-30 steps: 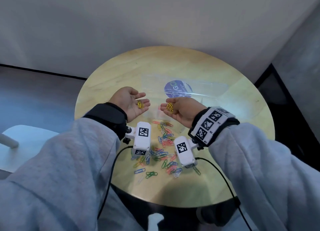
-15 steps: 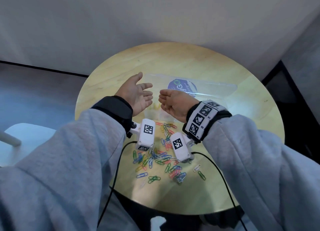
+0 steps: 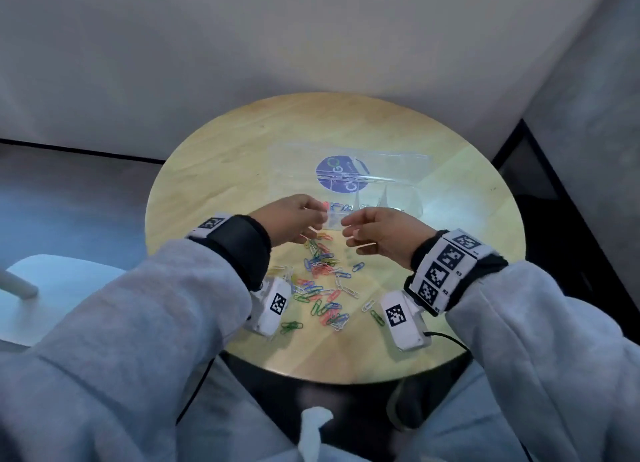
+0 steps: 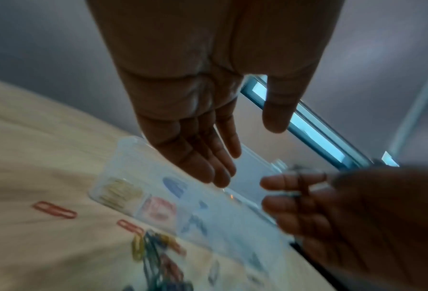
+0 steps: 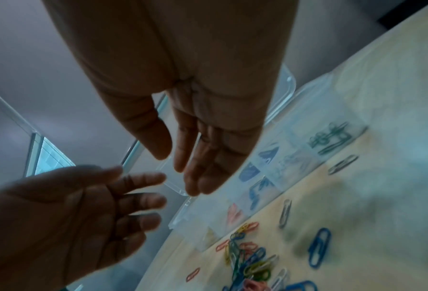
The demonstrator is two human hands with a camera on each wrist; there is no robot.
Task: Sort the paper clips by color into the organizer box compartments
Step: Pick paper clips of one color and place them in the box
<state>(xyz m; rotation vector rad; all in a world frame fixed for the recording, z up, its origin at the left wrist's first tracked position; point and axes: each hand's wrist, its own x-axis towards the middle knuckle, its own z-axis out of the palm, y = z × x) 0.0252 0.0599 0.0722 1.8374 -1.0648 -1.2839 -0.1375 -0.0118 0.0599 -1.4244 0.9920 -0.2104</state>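
The clear organizer box (image 3: 408, 207) lies open mid-table, its lid (image 3: 341, 174) with a round blue label behind it. In the left wrist view yellow clips (image 4: 120, 192), red clips (image 4: 159, 208) and blue clips (image 4: 175, 186) sit in separate compartments. Green clips (image 5: 329, 139) fill another compartment in the right wrist view. My left hand (image 3: 311, 219) and right hand (image 3: 353, 231) hover palm down over the box's near edge, close together, fingers relaxed and empty. The loose mixed pile of paper clips (image 3: 322, 278) lies just under and behind both hands.
The round wooden table (image 3: 225, 156) ends close to my body, and wrist-camera cables hang over its near edge. A white chair (image 3: 41, 288) stands at the left. Stray clips (image 3: 375, 314) lie to the right of the pile.
A second ago both hands were palm up, each with yellow clips. They tipped over the box and now hang palm down, empty, spread slightly apart.
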